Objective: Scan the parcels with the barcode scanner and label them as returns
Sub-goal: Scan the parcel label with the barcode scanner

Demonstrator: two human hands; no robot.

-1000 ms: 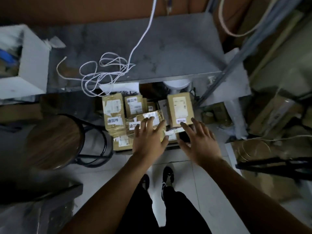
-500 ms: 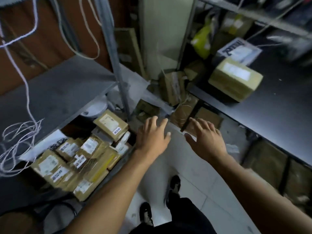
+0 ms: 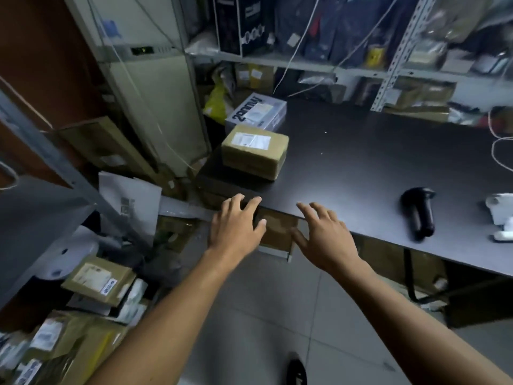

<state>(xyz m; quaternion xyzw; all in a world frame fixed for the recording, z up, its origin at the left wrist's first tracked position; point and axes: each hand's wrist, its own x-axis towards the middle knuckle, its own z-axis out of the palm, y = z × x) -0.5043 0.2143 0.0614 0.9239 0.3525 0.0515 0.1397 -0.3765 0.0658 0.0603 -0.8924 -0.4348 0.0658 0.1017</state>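
Note:
A brown taped parcel [image 3: 255, 154] with a white label lies on the left end of the dark table [image 3: 361, 168]. Behind it sits a white printed box [image 3: 256, 112]. The black barcode scanner [image 3: 419, 213] lies on the table to the right. Both my hands hover near the table's front edge, fingers spread and holding nothing: my left hand [image 3: 236, 226] at the table's corner, my right hand [image 3: 324, 234] just right of it. Several labelled brown parcels [image 3: 97, 282] are piled on the floor at lower left.
A white device [image 3: 502, 215] sits at the table's right edge. Shelves [image 3: 305, 65] packed with goods stand behind the table. A grey metal bench [image 3: 36, 218] and a slanted metal post lie to the left. Boxes are stored under the table. The tiled floor [image 3: 263, 315] lies below my arms.
My view has swung right from the floor pile of parcels to the dark table. Both empty hands moved with it and now hover at the table's front edge.

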